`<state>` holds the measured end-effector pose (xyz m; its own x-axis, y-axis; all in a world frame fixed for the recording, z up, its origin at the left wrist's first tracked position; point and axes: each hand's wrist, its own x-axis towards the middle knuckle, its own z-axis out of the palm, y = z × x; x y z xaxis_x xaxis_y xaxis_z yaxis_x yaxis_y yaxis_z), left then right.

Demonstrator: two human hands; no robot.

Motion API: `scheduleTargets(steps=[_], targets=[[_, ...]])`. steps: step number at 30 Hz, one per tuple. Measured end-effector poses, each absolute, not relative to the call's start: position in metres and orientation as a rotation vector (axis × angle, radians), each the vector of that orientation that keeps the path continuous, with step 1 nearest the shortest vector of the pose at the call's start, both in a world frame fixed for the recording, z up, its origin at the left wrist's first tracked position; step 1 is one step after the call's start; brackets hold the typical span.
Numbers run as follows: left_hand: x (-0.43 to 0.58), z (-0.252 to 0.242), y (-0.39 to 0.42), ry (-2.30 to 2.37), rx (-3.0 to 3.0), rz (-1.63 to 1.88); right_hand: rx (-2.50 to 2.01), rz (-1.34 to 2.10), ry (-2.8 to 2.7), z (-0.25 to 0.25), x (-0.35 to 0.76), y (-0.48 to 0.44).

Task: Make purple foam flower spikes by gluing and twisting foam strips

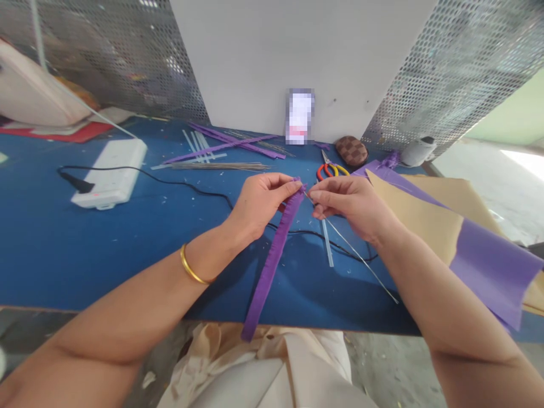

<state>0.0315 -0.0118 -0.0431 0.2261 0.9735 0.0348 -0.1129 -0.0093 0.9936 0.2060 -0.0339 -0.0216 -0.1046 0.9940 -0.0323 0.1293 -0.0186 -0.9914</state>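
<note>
My left hand [264, 199] pinches the upper end of a gathered purple fabric strip [272, 258], whose free end hangs down over the table's front edge. Between the thumb and fingers of my right hand [340, 201] is a thin metal wire [361, 258]. One tip of the wire meets the top of the strip; whether it passes inside the cloth I cannot tell. The wire's other end slants down to the right, beneath my right forearm. A translucent flat stick [327, 243] lies below my right hand.
Scissors [329, 170] and a checkered pouch [352, 151] sit behind my right hand. Purple strips [229, 141] and loose wires [221, 166] lie at the back. Left is a power strip [113, 173] with a black cable [191, 186]; purple and tan sheets [488, 266] lie right. A phone [300, 116] leans upright.
</note>
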Motion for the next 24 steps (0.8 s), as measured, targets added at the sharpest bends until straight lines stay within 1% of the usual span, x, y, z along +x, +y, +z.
scheduleTargets(steps=[5,12,24], targets=[[0.0307,-0.0427,-0.0104,0.939,1.222,1.064,-1.263,1.209,-1.466,-0.0222,0.2060,-0.0341],[0.0260,-0.0417,-0.0063,0.853,1.118,0.827,-1.249,1.153,-1.511,-0.0226,0.2059,-0.0333],[0.0272,-0.0442,-0.0036,0.884,1.062,0.899,-1.288,1.208,-1.521,-0.0209,0.2092,-0.0311]])
